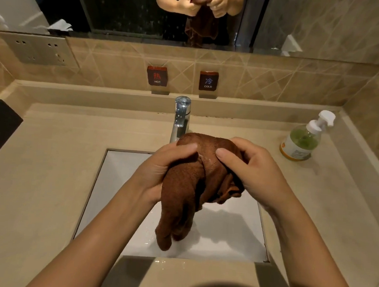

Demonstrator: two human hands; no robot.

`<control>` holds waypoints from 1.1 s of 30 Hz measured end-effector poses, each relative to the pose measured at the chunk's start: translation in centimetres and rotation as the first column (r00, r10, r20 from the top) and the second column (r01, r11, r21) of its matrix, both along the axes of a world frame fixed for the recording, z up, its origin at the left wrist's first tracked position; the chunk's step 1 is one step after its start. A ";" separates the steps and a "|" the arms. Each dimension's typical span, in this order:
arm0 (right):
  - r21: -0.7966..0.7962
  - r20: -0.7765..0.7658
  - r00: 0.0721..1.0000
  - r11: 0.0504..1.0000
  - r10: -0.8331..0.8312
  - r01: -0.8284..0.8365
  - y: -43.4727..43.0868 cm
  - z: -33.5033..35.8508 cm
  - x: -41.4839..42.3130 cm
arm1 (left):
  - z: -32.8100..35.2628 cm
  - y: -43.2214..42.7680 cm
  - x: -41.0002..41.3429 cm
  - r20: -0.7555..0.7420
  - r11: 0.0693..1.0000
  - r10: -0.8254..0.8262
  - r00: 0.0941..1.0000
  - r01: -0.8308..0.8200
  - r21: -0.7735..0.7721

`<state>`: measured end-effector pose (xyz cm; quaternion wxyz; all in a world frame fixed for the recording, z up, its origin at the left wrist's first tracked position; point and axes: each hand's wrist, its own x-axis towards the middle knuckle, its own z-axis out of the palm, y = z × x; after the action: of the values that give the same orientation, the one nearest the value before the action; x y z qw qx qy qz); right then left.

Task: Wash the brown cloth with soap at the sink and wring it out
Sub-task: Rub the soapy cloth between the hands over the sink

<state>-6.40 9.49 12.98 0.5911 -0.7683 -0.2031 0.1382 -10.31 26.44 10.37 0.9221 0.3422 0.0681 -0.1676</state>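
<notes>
- Forearms are coming up from the bottom of my view, both bare, reaching in over the front edge of the beige counter [47,178].
- Left hand [159,170] is gripping the brown cloth [188,183] from the left side, thumb lying across the top of the bunch and fingers wrapped underneath it.
- Right hand [252,168] is clamping the same cloth from the right, thumb pressing into the top fold, fingers curled around the far side.
- So the cloth is getting held bunched up between the two hands, above the white sink [234,231]. A long tail of it is hanging straight down into the basin; can't tell if the tip is touching the bottom.
- I'm seeing a few pale specks on the cloth right by the right thumb, could be suds, too small to call.
- Chrome faucet [181,113] is sitting just behind the cloth; whether water is running is hidden by the cloth.
- Soap bottle [305,138] with a white pump and green liquid is standing on the counter, back right, well apart from the hands.
- HOT sign [157,76] and COLD sign [208,80] are sitting on the tiled wall, and the mirror [130,11] above is showing both hands gripping the cloth.
</notes>
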 end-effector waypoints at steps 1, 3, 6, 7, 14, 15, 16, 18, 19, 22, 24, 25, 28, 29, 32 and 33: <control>0.020 0.007 1.000 1.000 -0.018 0.018 -0.1 0.2 0.1 | 0.2 0.0 0.0 0.012 0.996 0.014 1.000 -0.015 0.091; 0.074 0.009 0.998 0.996 -0.054 0.053 -0.3 0.6 0.4 | 0.7 -0.1 0.0 0.007 0.958 0.042 0.999 -0.042 0.282; 0.152 -0.018 0.997 0.986 -0.072 0.074 -0.3 0.6 0.6 | 1.4 -0.1 -0.1 0.042 0.890 0.051 0.998 -0.065 0.451; 0.165 -0.032 0.997 0.983 -0.073 0.077 -0.2 0.6 0.7 | 1.5 0.0 -0.1 0.058 0.878 0.052 0.997 -0.073 0.473; -0.089 0.286 0.942 0.974 -0.175 0.208 1.3 -0.1 0.0 | 1.3 -0.4 0.4 0.081 0.843 0.246 0.966 -0.254 0.473; -0.133 0.355 0.923 0.970 -0.146 0.205 2.2 -0.3 -0.7 | 1.3 -0.7 0.5 0.068 0.837 0.288 0.955 -0.285 0.467; -0.174 0.416 0.903 0.966 -0.103 0.190 3.1 -0.6 -1.5 | 1.3 -1.2 0.7 0.056 0.823 0.324 0.944 -0.311 0.476; -0.230 0.528 0.845 0.945 -0.079 0.232 4.5 -0.9 -2.2 | 1.4 -2.4 0.7 0.046 0.778 0.366 0.929 -0.333 0.532; -0.233 0.560 0.820 0.929 -0.113 0.287 4.9 -0.9 -1.8 | 1.5 -3.0 0.6 0.063 0.754 0.377 0.924 -0.346 0.559; -0.217 0.567 0.797 0.896 -0.208 0.388 4.8 -0.9 -0.1 | 1.5 -3.7 0.5 0.104 0.698 0.380 0.919 -0.359 0.620; -0.239 0.599 0.784 0.898 -0.163 0.370 4.9 -1.3 -0.8 | 1.5 -3.4 0.8 0.095 0.681 0.394 0.914 -0.359 0.639; -0.251 0.623 0.771 0.899 -0.133 0.358 5.0 -1.5 -1.4 | 1.4 -3.3 1.0 0.079 0.681 0.401 0.913 -0.355 0.641; -0.254 0.580 0.803 0.905 -0.139 0.341 5.1 -1.6 -1.3 | 1.3 -3.7 1.0 0.080 0.664 0.400 0.913 -0.348 0.662; -0.245 0.539 0.824 0.904 -0.173 0.350 5.1 -1.5 -0.6 | 1.2 -3.9 0.8 0.090 0.657 0.390 0.916 -0.346 0.670; -0.240 0.521 0.834 0.907 -0.179 0.345 4.9 -1.7 -0.7 | 1.3 -3.7 0.8 0.099 0.640 0.363 0.926 -0.325 0.696; -0.256 0.549 0.824 0.909 -0.143 0.328 5.0 -1.8 -1.3 | 1.4 -3.5 1.0 0.086 0.646 0.370 0.925 -0.323 0.692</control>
<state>-7.75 14.49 11.23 0.3854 -0.8862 -0.2296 -0.1160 -9.28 22.92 11.81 0.7377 0.6376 0.2187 0.0388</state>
